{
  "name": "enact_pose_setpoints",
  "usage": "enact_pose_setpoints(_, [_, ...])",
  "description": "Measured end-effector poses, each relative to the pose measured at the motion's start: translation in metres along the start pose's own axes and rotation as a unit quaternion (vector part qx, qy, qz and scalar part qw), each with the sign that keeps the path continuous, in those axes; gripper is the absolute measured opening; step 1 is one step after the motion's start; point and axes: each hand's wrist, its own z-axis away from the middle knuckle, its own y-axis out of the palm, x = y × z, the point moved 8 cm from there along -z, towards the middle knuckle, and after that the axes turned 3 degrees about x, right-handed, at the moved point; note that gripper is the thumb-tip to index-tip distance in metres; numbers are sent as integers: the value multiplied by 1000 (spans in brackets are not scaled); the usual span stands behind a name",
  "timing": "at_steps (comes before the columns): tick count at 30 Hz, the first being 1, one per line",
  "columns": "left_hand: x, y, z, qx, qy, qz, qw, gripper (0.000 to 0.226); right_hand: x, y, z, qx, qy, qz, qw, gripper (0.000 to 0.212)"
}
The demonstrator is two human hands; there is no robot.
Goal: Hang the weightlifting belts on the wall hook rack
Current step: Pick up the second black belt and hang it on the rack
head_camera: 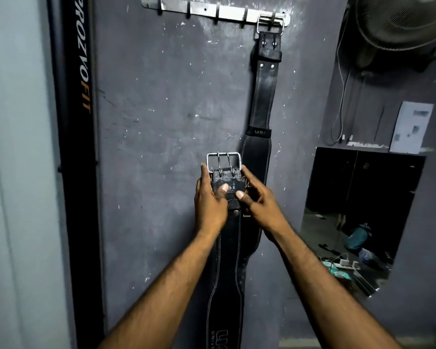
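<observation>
Fan [403,21] top right; mirror [358,217] below; paper sheet [412,127] on mirror's upper edge; black post [78,147] left.

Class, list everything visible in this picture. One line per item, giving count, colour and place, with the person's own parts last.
Hook rack: one, silver, top of the wall.
Hung belt: one, black, on the rack's rightmost hook.
Held belt: one, black, silver buckle, centre.
Wall: one, grey, scuffed.
Fan: one, pale, top right.
Mirror: one, lower right.
Paper: one, white, above the mirror.
Left hand: one, gripping the belt.
Right hand: one, gripping the belt.
</observation>
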Motion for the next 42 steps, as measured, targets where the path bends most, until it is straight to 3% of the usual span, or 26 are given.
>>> enact_pose_setpoints(12, [-77,48,-170,54,159,-46,985,68,22,-68,-166,-57,-111,-3,992,66])
enact_pose_setpoints(16, [-120,58,-265,88,208,-16,974,67,64,-98,-249,-87,-155,14,984,63])
enact_pose_setpoints(21, [-199,59,-330,65,247,-62,965,48,129,-128,-331,-110,-193,51,974,67])
enact_pose_setpoints(28, [-248,69,-399,28,238,-26,970,27,185,-159,-387,-121,-214,105,964,47])
enact_pose_setpoints(31, [-250,71,-412,20,230,-46,972,10,192,-161,-401,-112,-197,149,962,13])
enact_pose_setpoints(34, [-243,73,-415,12,221,-86,971,13,190,-159,-404,-114,-175,208,956,16])
enact_pose_setpoints(38, [-219,79,-404,20,216,-105,971,36,176,-147,-392,-116,-149,259,947,12])
enact_pose_setpoints(42, [-188,71,-384,22,223,-42,974,53,160,-129,-369,-151,-162,271,937,34])
